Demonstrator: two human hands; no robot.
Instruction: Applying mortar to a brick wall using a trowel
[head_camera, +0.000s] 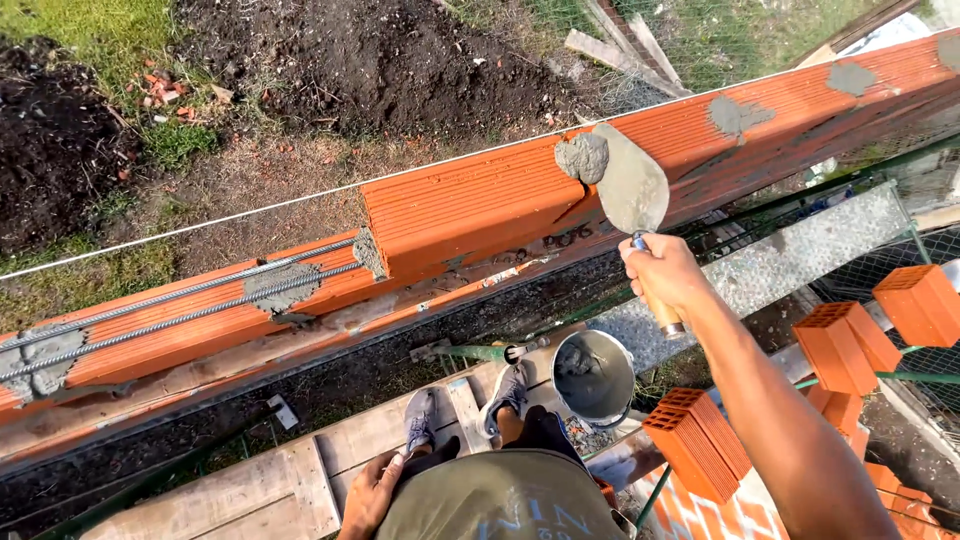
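Brickwork fills most of the view: a long wall of orange hollow blocks runs just ahead of the right hand, whose fingers are wrapped tight round the wooden handle of a trowel. The blade points away from the fingers and carries a lump of grey mortar at its far edge, held over the upper course. That upper course looks laid from the fingers rightward, with mortar dabs on its top. Left of the fingers it stops at a mortared end, and the lower course lies bare there, carrying two steel bars and patches of mortar, so I judge that stretch not yet built up. A white guide string runs beyond the wall.

Below the fingers a plank platform carries the person's shoes, and a grey bucket with mortar stands just under the right hand. Loose orange blocks are stacked to the right. The left hand rests against the thigh, fingers loosely curled and holding nothing. Beyond the wall are dark soil and grass.
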